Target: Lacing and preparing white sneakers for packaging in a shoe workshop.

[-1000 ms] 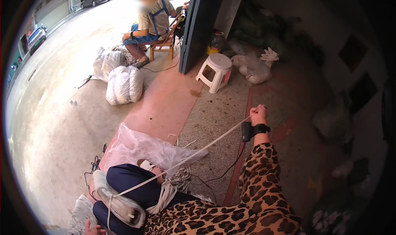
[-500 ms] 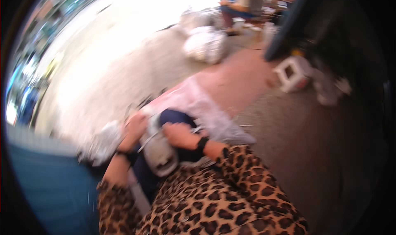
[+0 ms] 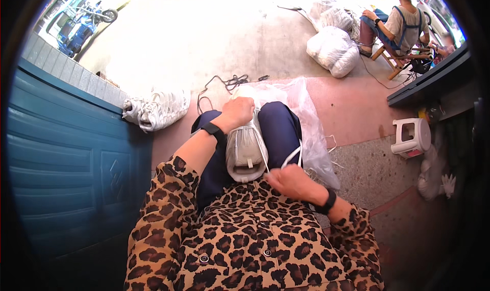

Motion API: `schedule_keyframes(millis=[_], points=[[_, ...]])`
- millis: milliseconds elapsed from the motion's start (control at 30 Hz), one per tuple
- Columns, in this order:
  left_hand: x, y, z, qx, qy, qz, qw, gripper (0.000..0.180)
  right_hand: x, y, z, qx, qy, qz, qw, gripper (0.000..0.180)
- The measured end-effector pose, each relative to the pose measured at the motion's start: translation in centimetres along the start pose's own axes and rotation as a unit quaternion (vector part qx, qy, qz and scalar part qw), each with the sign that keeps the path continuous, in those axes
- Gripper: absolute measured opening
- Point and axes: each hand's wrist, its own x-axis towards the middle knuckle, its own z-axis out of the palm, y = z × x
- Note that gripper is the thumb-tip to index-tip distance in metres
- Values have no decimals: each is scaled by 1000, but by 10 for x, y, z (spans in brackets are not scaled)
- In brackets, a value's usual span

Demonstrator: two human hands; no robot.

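1. The left hand (image 3: 239, 111) lies over the far end of an off-white fabric bundle (image 3: 246, 150), its knuckles uppermost and fingers curled under; whether it grips the bundle or only a tie is hidden, so its hold cannot be told.
2. The right hand (image 3: 293, 183) is closed on a narrow white strip (image 3: 293, 156). Part of the strip rises in a loop just beyond the knuckles; another length runs from the fingers along the bundle's side.
3. The bundle sits nearer the body than the left hand and left of the right hand, between two thighs in navy trousers (image 3: 280, 132). Its near end shows a rounded, layered opening with a small pale tab.
4. A translucent plastic sheet (image 3: 316, 138) spreads on the floor beyond the right hand.
5. Left of the left hand, white tied bundles (image 3: 163, 110) stand on the floor beside a blue panelled door (image 3: 56, 158); a black cable (image 3: 214, 81) coils beyond that hand.
6. Well to the right of the right hand are a tipped-looking white plastic stool (image 3: 416, 135) and a white glove (image 3: 448, 185).
7. Far beyond both hands, to the right, a co-worker (image 3: 408, 25) sits near a stuffed white bag (image 3: 334, 51).
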Motion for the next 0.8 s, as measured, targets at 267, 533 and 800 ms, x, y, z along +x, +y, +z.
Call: schedule_keyframes(millis=[267,533,800], points=[[-35,-8,-17,-254,10,-35,967,21,-44,42,-53,49,170,254,951,28],[-101,-25,2,-188,139,24,972,12,93,21,-18,31,155,20,987,22],[-83,-35,6,-24,269,96,958,9,147,40,-9,23,67,71,995,24]])
